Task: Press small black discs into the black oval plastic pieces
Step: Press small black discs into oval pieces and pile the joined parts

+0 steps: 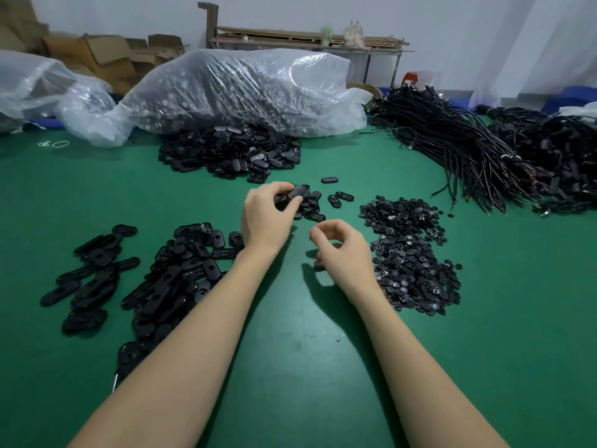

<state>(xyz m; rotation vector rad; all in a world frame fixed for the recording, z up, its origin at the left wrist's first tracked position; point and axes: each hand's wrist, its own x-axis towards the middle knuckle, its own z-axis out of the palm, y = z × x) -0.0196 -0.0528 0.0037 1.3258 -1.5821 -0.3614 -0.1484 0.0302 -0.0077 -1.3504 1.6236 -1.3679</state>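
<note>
Left hand (266, 218): an oval piece (298, 192) is pinched between thumb and fingers above a small oval cluster (310, 206).
Right hand (342, 250): fingers are curled; whether a disc is held cannot be told.
Disc pile (408, 253): spread just beside the right hand.
Oval heap (181, 270): laid left of the forearms on the green table (290, 367).

The green table top (484, 286) looks smooth and matt. The black oval plastic pieces (181, 270) show a slight sheen. The clear crinkled plastic bag (245, 88) is glossy.

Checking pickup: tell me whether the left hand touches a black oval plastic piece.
Touching. Head view shows the left hand pinching a black oval plastic piece.
</note>
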